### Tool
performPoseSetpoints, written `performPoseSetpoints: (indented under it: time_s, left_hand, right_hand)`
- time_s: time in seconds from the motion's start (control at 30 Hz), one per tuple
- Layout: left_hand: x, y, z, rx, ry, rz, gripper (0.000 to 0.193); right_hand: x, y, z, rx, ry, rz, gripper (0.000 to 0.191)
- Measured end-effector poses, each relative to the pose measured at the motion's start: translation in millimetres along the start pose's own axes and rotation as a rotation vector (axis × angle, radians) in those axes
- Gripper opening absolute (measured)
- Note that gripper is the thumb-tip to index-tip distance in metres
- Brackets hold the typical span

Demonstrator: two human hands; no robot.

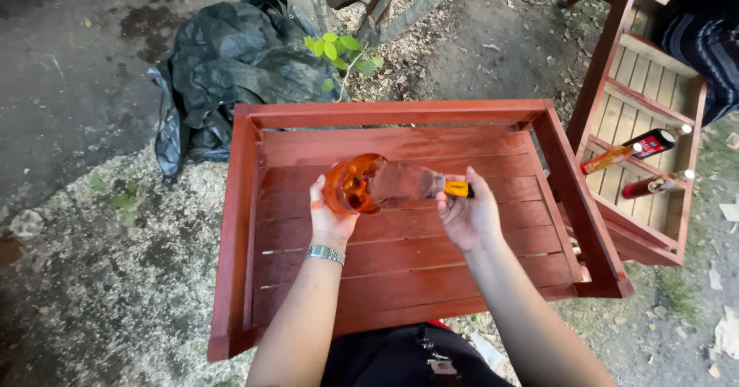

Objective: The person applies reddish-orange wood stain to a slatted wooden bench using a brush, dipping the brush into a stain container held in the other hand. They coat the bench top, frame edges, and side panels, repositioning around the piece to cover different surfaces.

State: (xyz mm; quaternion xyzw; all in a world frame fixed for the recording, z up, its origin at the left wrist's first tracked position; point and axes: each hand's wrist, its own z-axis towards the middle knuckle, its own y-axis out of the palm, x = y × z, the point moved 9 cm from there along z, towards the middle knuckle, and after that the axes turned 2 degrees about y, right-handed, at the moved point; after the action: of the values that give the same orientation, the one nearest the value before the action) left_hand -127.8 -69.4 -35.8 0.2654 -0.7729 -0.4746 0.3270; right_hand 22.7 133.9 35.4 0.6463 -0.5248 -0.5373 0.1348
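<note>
The left hand (329, 216) was closed around a clear plastic container (352, 184) of orange-red wood stain, tilted on its side above the red-stained slatted wooden rack (245, 225). The right hand (466, 216) gripped the yellow-ferruled handle of a flat paintbrush (412, 184), its bristles pushed into the container's mouth. The container appeared light, thin-walled and probably slippery where wet, so best held round its body; the brush was stiff at the handle and soft at the bristles. Right of the rack stood a second, partly unstained rack (643, 71) carrying bottles (635, 148).
</note>
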Motion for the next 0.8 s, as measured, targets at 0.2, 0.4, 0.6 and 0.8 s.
performPoseSetpoints:
  time_s: [0.2,0.4,0.6,0.8]
  left_hand:
    - [-1.9,3.7,-3.0,-0.061,-0.006,-0.065,0.062]
    - [-5.3,-12.5,-3.7,0.076,-0.048,-0.037,0.068]
    - [-10.3,-25.5,3.7,0.239,-0.073,0.018,0.068]
    - [1.7,-0.9,4.1,0.133,0.087,-0.109,0.067]
  right_hand:
    - [17.5,-1.2,-2.7,-0.112,0.050,-0.009,0.036]
    - [31.2,-5.3,-3.5,-0.055,0.080,0.054,0.039]
    - [38.8,-35.0,15.5,0.027,0.079,0.175,0.034]
    - [-18.8,-52.0,26.2,0.009,-0.054,0.145,0.034]
